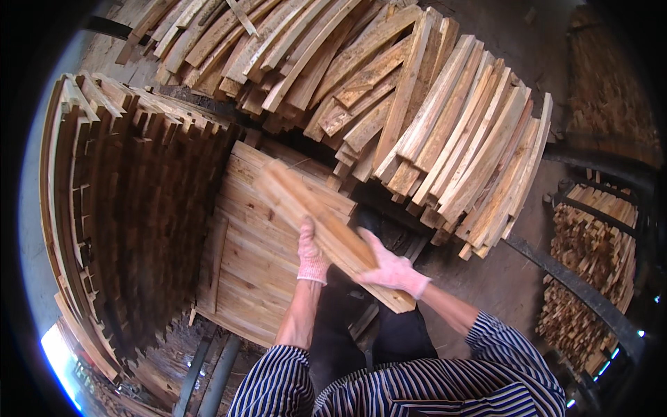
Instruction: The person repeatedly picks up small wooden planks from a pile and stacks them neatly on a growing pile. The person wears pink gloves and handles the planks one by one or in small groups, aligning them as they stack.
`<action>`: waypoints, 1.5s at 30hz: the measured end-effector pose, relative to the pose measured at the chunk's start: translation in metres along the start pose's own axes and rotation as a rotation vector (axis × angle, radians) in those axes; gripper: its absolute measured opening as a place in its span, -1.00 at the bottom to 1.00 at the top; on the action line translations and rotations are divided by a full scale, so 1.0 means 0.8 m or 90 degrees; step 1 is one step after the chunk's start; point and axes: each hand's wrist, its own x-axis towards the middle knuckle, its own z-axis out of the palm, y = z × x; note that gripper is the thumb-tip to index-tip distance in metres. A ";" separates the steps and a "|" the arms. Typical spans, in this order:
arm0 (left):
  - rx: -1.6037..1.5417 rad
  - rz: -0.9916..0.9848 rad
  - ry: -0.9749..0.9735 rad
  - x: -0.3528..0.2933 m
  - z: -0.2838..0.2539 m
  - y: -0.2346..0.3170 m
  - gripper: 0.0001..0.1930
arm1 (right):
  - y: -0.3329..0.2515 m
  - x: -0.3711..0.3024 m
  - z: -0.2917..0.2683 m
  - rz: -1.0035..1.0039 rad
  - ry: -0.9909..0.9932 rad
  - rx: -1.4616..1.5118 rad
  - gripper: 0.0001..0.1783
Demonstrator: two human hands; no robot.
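Observation:
Both my hands wear pale pink gloves and hold a small bundle of wooden slats [316,215] slanting from upper left to lower right. My left hand [310,251] grips the bundle's left edge near its middle. Over the lower end lies my right hand [390,267], closed around it. The bundle hangs above a flat layer of planks [243,264] stacked in front of me.
A tall stack of slats [132,201] with gaps between layers rises on the left. A big heap of loose planks [389,90] lies across a dark cart frame [583,292] ahead. More short wood pieces [590,278] are piled at the right. Dirt floor lies between.

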 end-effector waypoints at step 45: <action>0.040 0.097 0.036 0.164 -0.330 0.108 -0.32 | -0.039 0.536 -0.007 -0.167 0.089 -0.290 0.04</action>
